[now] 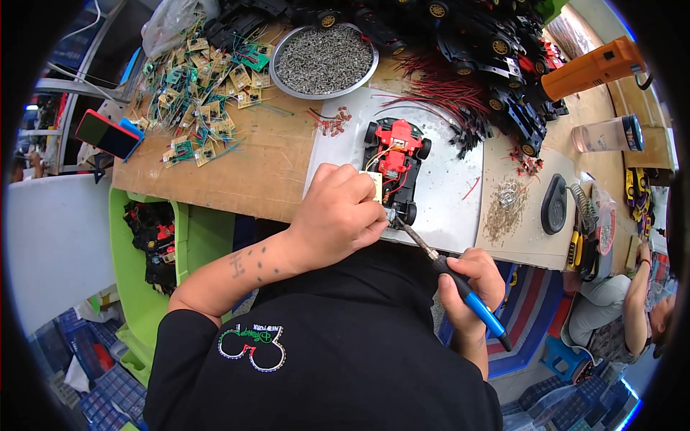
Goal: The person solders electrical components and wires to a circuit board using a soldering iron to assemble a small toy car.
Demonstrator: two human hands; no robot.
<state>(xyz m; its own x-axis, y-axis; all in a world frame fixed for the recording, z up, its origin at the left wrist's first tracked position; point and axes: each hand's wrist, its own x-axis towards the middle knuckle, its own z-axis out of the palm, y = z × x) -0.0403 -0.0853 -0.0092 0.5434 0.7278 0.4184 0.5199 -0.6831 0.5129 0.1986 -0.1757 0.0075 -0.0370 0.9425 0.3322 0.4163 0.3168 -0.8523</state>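
Observation:
A toy car chassis (404, 169) in red and black lies wheels-out on a white sheet, with wires across it. My left hand (341, 208) is closed in a pinch at its near left end; what the fingertips hold is hidden. A small cream circuit board (375, 185) shows just beyond those fingers, partly covered by them. My right hand (471, 287) grips a soldering iron (480, 307) with a blue and black handle. Its metal tip reaches the chassis's near end, close beside my left fingertips.
A metal bowl of screws (325, 61) stands beyond, beside piled circuit boards (208, 104). Red wires (445, 93) and black car bodies (496, 50) fill the far right. An orange tool (593, 68) and a clear jar (604, 135) stand rightward. A green bin (126, 258) sits left; another person (618, 309) sits right.

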